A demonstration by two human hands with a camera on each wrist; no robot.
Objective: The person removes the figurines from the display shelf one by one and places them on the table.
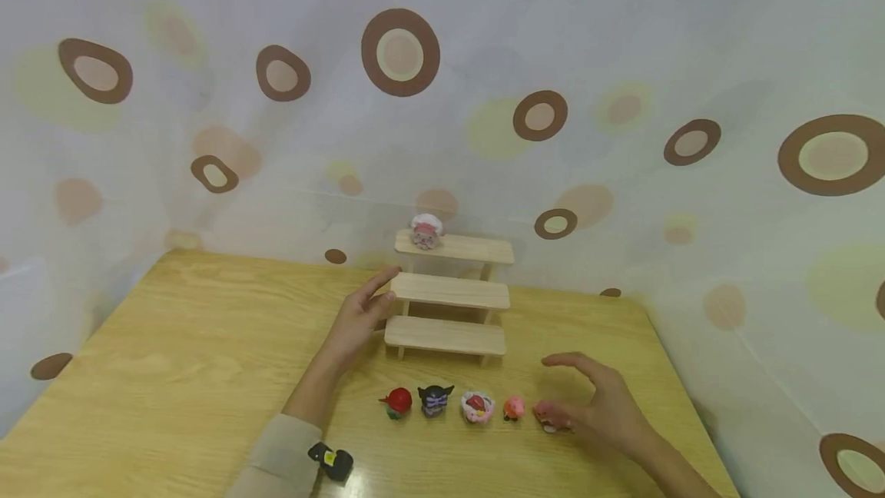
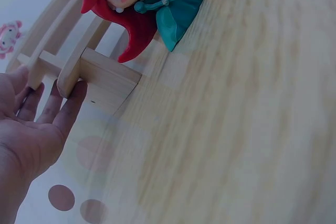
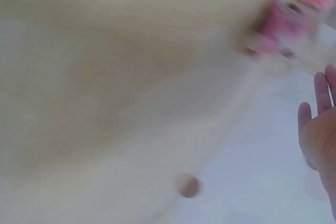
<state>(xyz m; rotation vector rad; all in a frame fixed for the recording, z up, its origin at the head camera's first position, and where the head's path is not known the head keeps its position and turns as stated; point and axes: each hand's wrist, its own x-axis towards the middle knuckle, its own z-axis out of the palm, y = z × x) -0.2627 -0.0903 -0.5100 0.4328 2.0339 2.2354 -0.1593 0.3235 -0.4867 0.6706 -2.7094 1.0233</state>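
My left hand (image 1: 355,323) touches the left end of a three-tier wooden display stand (image 1: 449,290), fingers extended along the board ends. A pink figurine with a white top (image 1: 426,230) sits at the left of the top tier. On the table before the stand is a row of small figurines: a red-haired mermaid princess in a green dress (image 2: 178,17), a black-eared one with a purple bow (image 1: 434,401), a white-and-pink one (image 1: 478,407), a small orange-pink one (image 1: 514,408) and a pink one (image 1: 548,413). Over the last, my right hand (image 1: 614,408) hovers with fingers spread, partly covering it.
The wooden table (image 1: 207,344) reaches back to a pale wall covering (image 1: 470,52) with brown and cream circles. A black device (image 1: 332,461) is strapped at my left wrist. The right wrist view is blurred.
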